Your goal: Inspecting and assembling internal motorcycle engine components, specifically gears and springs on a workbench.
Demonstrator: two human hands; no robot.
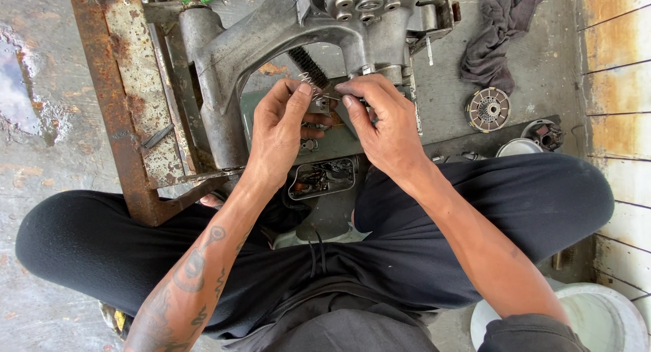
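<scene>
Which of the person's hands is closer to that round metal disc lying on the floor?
The right hand. It works at the grey engine casing, with the round disc off to its outer side. The left hand sits farther away, beyond the right one.

Bare forearms here, dark tattoos winding along the left forearm [193, 277]. Black trousers [475, 203] with a drawstring [317, 247], and a dark rolled sleeve [529, 331] on the right.

Grey rag [498, 33], round clutch disc [488, 109]
</scene>
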